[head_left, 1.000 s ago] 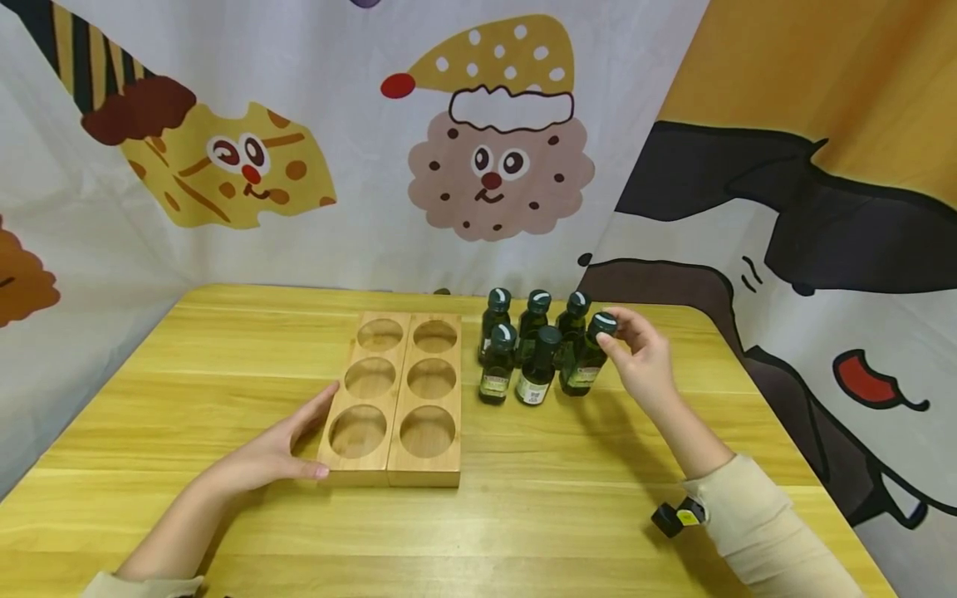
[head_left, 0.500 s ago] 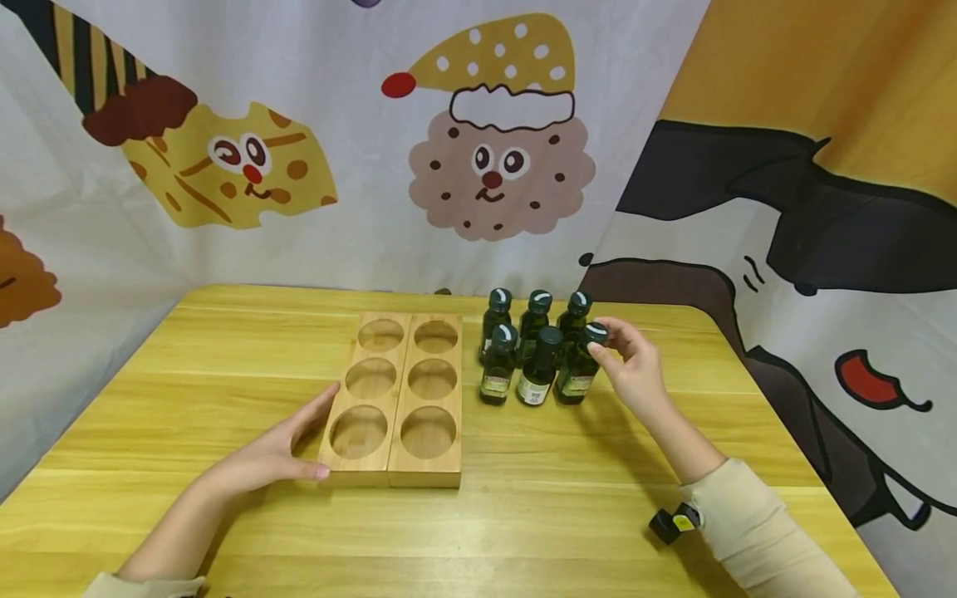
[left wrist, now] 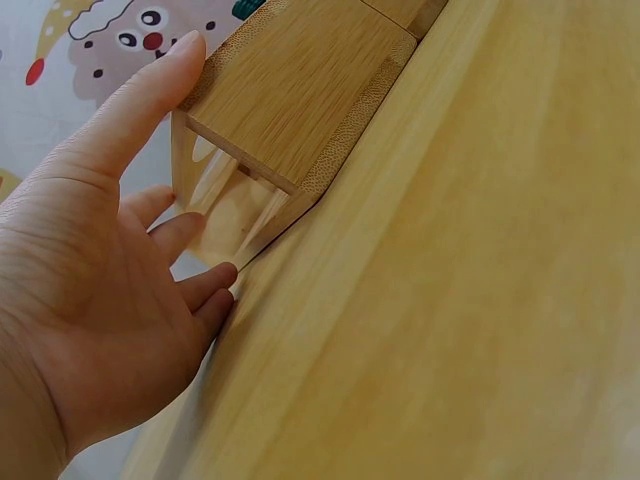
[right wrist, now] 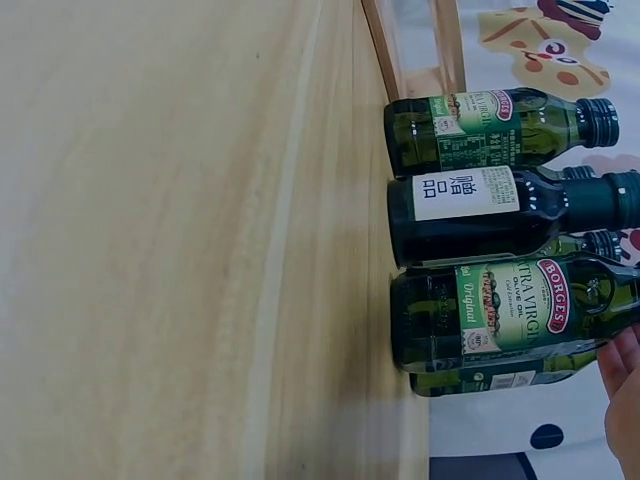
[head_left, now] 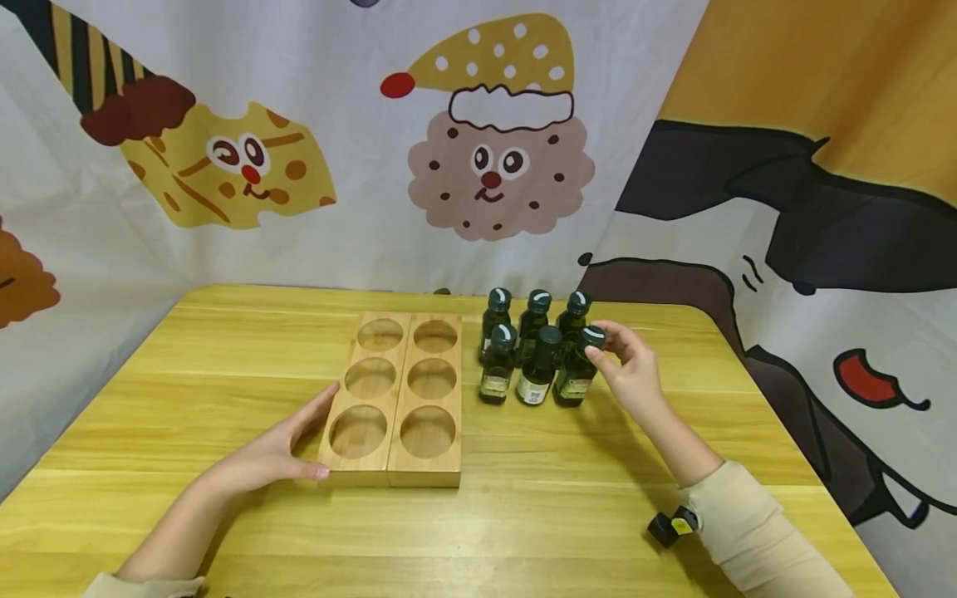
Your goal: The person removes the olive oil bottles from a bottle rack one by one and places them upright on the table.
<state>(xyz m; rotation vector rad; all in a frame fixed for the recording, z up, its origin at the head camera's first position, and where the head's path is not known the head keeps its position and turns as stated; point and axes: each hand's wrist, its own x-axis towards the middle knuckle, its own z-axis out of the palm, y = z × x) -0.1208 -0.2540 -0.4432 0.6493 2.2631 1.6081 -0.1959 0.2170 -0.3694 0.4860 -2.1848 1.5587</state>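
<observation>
My right hand (head_left: 634,375) pinches a small dark green olive oil bottle (head_left: 576,378) near its cap, at the right end of the front row. The bottle stands upright; its Borges label faces the right wrist camera, where only part of the right hand (right wrist: 625,400) shows. Beside it are a bottle with a white label (right wrist: 465,195) and another green one (right wrist: 480,130). My left hand (head_left: 269,453) rests against the left side of a wooden holder (head_left: 424,479) with round recesses. In the left wrist view, the left hand's (left wrist: 110,270) thumb lies at the holder's edge, its other fingers at the hollow end.
Three more bottles (head_left: 534,316) form a back row behind the front three. The holder's two blocks lie side by side left of the bottles on a wooden table (head_left: 523,531). A cartoon-printed curtain (head_left: 299,50) hangs behind the table.
My right hand has moved the olive oil bottle left and slightly nearer, bringing it in line with the front row beside the white-labelled bottle. The left hand and holder have stayed put.
</observation>
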